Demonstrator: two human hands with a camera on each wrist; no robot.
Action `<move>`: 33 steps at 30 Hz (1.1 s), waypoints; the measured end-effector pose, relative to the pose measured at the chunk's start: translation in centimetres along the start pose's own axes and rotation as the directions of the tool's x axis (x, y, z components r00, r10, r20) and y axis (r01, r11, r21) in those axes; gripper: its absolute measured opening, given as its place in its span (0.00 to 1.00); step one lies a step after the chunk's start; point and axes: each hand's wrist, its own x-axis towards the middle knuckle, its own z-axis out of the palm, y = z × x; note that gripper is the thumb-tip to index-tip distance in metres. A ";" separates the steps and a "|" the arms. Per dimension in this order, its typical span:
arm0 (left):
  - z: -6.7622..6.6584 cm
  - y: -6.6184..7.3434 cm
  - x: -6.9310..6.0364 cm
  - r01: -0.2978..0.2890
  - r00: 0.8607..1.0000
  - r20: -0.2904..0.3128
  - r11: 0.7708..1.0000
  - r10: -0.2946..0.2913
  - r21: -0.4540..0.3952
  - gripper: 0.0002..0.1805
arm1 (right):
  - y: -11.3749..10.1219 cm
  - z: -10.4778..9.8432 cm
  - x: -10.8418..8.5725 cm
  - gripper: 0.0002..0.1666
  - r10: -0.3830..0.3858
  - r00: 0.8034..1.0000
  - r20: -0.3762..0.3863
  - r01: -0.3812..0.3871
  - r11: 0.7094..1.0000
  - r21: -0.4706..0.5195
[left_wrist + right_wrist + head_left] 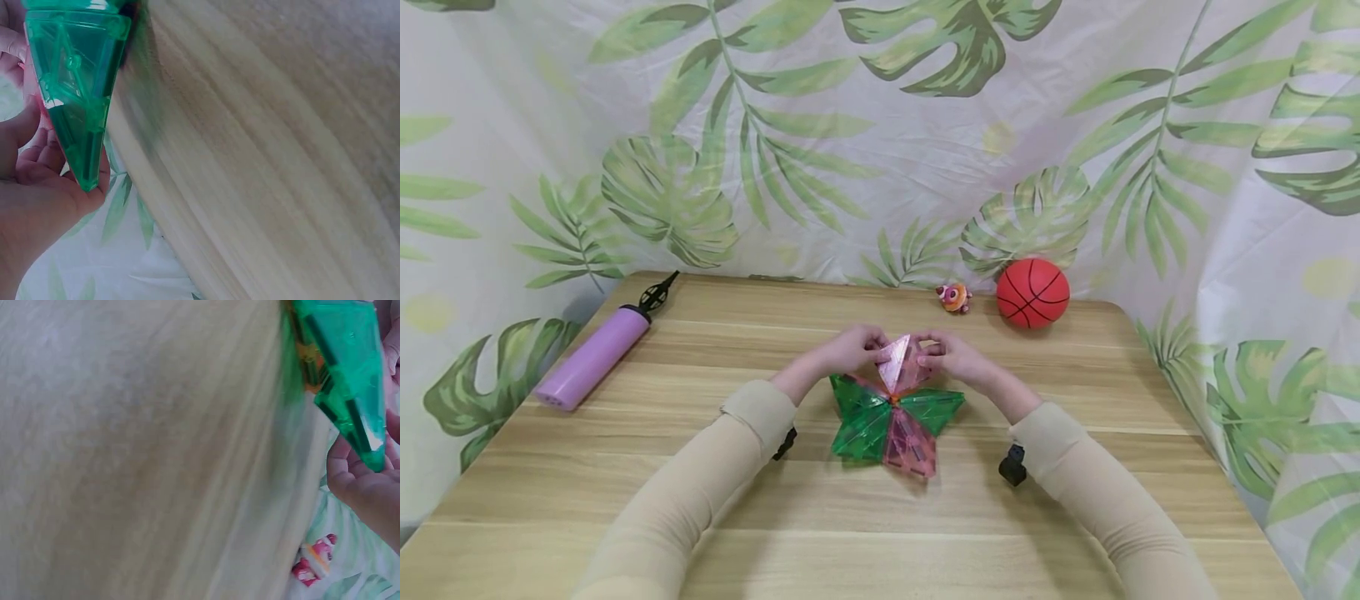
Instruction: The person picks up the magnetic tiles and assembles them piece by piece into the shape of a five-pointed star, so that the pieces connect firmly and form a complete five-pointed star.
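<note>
A star-like structure of translucent magnetic tiles stands on the table, with green tiles [865,429] on its sides and a pink tile pair [912,446] at the front. At its far side, two pink triangular tiles [892,365] meet in an upright point. My left hand [853,350] pinches the left pink tile between thumb and fingers. On the other side my right hand [955,357] pinches the right one. In the left wrist view a green tile [78,75] partly covers the left fingers; another green tile [350,356] hides part of the right hand in the right wrist view.
A purple hand pump [597,357] with a black nozzle lies at the table's left edge. Along the back right are a small red basketball [1033,293] and a small pink-and-orange toy figure [955,297]. A leaf-print cloth [820,167] hangs behind the wooden table [700,500].
</note>
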 end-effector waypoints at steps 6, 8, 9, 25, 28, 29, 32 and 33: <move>0.3 -0.2 0.5 0.019 0.999 0.024 0.992 -0.022 0.128 0.12 | 0.7 0.1 0.5 0.26 0.055 0.998 0.043 -0.056 0.998 0.026; 0.4 -0.2 0.6 0.038 0.998 0.040 0.986 -0.045 0.165 0.13 | 0.8 0.2 0.7 0.24 0.068 0.997 0.046 -0.068 0.998 0.012; 0.4 -0.2 0.7 0.044 0.997 0.053 0.982 -0.055 0.181 0.13 | 0.8 0.2 0.7 0.23 0.073 0.996 0.049 -0.073 0.997 -0.004; -1.7 -0.1 -1.8 0.012 0.999 0.027 0.969 -0.019 0.246 0.13 | 0.1 -0.5 -1.1 0.22 -0.158 0.987 0.012 0.150 0.903 -0.402; -2.8 -0.8 -3.3 -0.024 1.000 0.003 0.965 0.024 0.263 0.12 | -0.4 -1.1 -2.9 0.18 -0.221 0.975 0.031 0.205 0.833 -0.514; -3.1 -1.1 -3.8 -0.032 0.999 0.000 0.963 0.034 0.267 0.11 | -0.4 -1.2 -3.5 0.18 -0.226 0.973 0.045 0.214 0.816 -0.536; -3.8 -2.0 -5.2 -0.043 0.999 -0.010 0.962 0.047 0.270 0.08 | -0.2 -1.6 -5.2 0.18 -0.213 0.974 0.070 0.214 0.783 -0.584; -3.9 -2.3 -5.5 -0.045 0.999 -0.012 0.964 0.050 0.264 0.07 | -0.1 -1.6 -5.6 0.18 -0.206 0.976 0.073 0.209 0.778 -0.592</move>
